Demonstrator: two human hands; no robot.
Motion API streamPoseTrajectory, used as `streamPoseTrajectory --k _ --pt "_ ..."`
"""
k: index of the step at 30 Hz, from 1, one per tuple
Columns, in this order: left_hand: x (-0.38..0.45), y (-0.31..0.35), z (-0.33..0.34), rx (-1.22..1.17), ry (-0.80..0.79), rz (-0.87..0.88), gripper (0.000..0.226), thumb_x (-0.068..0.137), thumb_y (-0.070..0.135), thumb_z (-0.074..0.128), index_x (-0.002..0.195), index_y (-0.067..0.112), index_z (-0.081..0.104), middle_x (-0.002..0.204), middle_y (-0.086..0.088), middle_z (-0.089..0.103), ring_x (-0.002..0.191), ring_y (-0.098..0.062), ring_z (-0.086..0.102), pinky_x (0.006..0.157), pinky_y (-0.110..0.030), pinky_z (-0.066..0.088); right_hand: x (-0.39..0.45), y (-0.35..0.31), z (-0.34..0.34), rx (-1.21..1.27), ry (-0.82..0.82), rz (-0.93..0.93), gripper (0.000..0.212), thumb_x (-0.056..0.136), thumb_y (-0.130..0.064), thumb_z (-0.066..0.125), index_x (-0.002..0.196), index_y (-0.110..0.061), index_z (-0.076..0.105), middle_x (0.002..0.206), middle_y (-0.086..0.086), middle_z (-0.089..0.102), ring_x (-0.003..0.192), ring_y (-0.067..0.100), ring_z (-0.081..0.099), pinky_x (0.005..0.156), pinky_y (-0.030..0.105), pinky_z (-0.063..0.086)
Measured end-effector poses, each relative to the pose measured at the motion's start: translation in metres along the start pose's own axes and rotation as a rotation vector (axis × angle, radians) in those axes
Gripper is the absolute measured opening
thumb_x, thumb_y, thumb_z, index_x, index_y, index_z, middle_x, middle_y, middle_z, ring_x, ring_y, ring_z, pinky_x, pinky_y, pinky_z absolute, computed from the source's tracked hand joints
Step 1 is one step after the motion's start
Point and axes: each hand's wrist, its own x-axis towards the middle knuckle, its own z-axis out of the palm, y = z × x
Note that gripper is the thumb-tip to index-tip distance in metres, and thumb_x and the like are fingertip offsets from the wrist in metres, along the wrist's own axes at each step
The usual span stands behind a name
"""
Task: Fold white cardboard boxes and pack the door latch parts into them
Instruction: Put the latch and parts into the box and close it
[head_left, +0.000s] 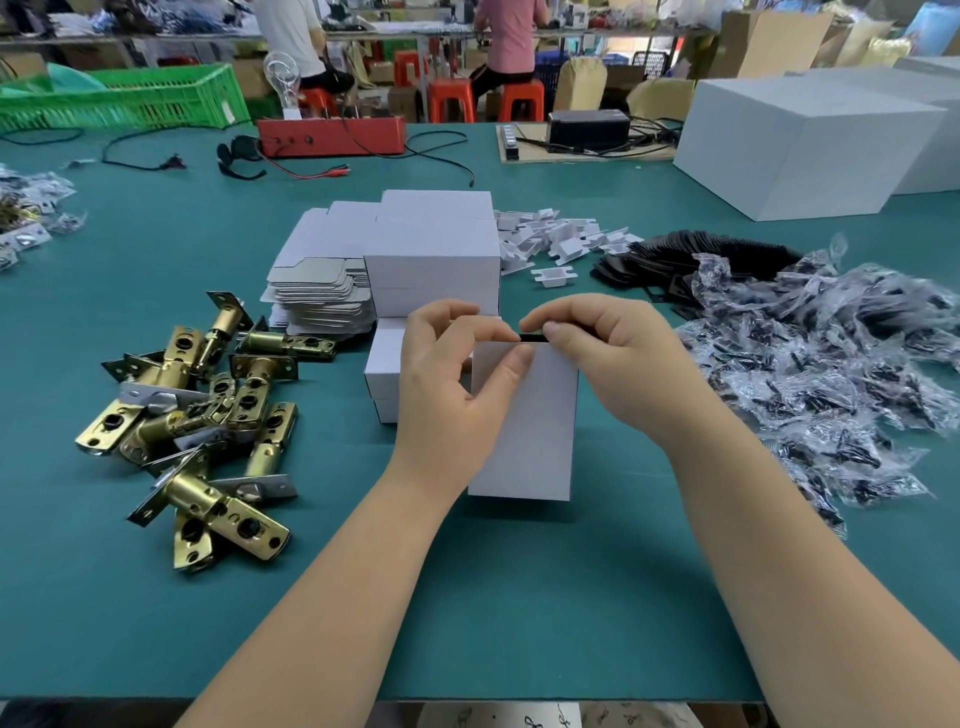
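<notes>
A white box stands upright on the green table, near centre. Both hands work at its top edge. The left hand grips the box's upper left corner, thumb pressed on the near face, fingers curled over the top. The right hand pinches a thin black part at the box's top edge, between thumb and forefinger; how far the part sits inside the box cannot be told.

Left of the box lies a heap of brass latches, piled across one another. Just behind the box stand folded white boxes in a stack, with more low ones touching the left hand's far side. A pile of flat blanks sits left of that stack. Far right of the stack, small white inserts lie scattered. Beside them, a fanned row of black plates. Right of the box, a wide heap of clear bags holding dark small parts.

At the far right stands a large white carton. Far centre, a red device with cables. Far left, a green crate.
</notes>
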Motion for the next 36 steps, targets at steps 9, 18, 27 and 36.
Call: streamPoseTrajectory --k 9,18,27,36 --pt "-0.001 -0.001 0.002 0.015 -0.004 0.038 0.016 0.086 0.027 0.063 0.087 0.040 0.054 0.101 0.020 0.048 0.103 -0.003 0.050 0.082 -0.018 0.039 0.012 0.025 -0.027 -0.440 0.190 0.170 0.022 0.088 -0.019 0.054 0.104 -0.020 0.070 0.105 -0.004 0.066 0.089 0.007 0.056 0.080 0.025 0.041" --pt "-0.005 0.003 -0.003 -0.058 -0.025 0.068 0.009 0.078 0.029 0.052 0.081 0.037 0.054 0.091 0.020 0.053 0.095 -0.012 0.052 0.079 -0.026 0.037 0.015 0.071 -0.044 -0.958 -0.226 0.662 0.018 0.094 -0.023 0.051 0.085 -0.008 0.047 0.099 0.013 0.052 0.111 0.034 0.040 0.082 0.040 0.038" --pt "-0.005 0.007 -0.005 -0.062 -0.028 0.064 0.011 0.074 0.027 0.049 0.081 0.035 0.055 0.090 0.016 0.054 0.093 -0.019 0.052 0.078 -0.024 0.038 0.017 0.075 -0.046 -0.982 -0.086 0.603 0.025 0.090 -0.024 0.053 0.111 -0.019 0.067 0.119 0.009 0.059 0.113 0.033 0.048 0.093 0.041 0.046" --pt "-0.008 0.011 -0.010 -0.091 0.010 0.123 0.011 0.073 0.022 0.049 0.071 0.018 0.059 0.087 0.012 0.055 0.091 -0.014 0.052 0.082 -0.028 0.040 0.018 0.082 -0.046 -0.987 -0.108 0.592 0.019 0.089 -0.017 0.054 0.107 -0.016 0.063 0.115 0.007 0.062 0.112 0.033 0.048 0.086 0.038 0.040"
